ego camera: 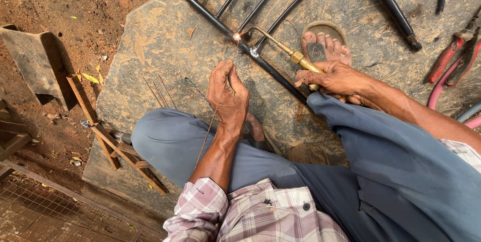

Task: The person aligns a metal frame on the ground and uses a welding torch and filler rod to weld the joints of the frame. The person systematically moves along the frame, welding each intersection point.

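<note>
The left hand (229,94) pinches a thin filler rod (214,116), its tip at the glowing joint (235,36) on the black tube frame (250,51) lying across the stone slab (150,46) near its far edge. The right hand (328,77) grips the brass torch (280,46). Best to hold the flame steady on the joint and feed the rod slowly.

Flat stone slab (165,46) on dirt floor (60,1) carries the black tube frame (250,54), just beyond left-hand fingers (223,74). Spare thin rods (159,91) lie left of those fingers. Red-handled pliers (453,54) well right of right-hand fingers (308,77). Rusty angle iron (107,137) off slab's left edge.
</note>
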### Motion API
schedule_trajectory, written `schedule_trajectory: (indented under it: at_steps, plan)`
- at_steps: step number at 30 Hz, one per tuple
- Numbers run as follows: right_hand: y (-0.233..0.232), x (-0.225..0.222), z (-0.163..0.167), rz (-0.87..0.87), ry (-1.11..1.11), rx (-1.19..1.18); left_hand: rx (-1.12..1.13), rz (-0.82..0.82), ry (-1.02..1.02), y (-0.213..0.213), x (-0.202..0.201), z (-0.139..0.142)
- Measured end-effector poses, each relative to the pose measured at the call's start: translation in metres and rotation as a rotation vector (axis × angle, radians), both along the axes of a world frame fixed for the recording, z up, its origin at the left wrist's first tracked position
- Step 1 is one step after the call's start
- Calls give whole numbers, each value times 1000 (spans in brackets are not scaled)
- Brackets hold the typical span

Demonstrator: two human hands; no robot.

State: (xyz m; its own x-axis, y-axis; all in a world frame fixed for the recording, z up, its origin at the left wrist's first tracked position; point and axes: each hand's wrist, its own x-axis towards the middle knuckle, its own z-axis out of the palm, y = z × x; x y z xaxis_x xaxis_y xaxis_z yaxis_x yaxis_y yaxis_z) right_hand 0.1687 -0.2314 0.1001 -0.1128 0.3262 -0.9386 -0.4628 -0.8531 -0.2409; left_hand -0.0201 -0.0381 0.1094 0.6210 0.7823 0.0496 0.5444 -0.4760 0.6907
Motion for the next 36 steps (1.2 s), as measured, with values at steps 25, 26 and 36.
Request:
schedule_trajectory:
  at_steps: [25, 26, 36]
  plan:
    - [-3, -1, -8, 117, -57, 22, 3, -13, -6, 0, 2, 2]
    - [-4, -2, -8, 118, -61, 25, 5, -13, -5, 0, 2, 3]
    - [-7, 9, -4, -179, -45, 147, 15, 177, -65, 27, 15, 21]
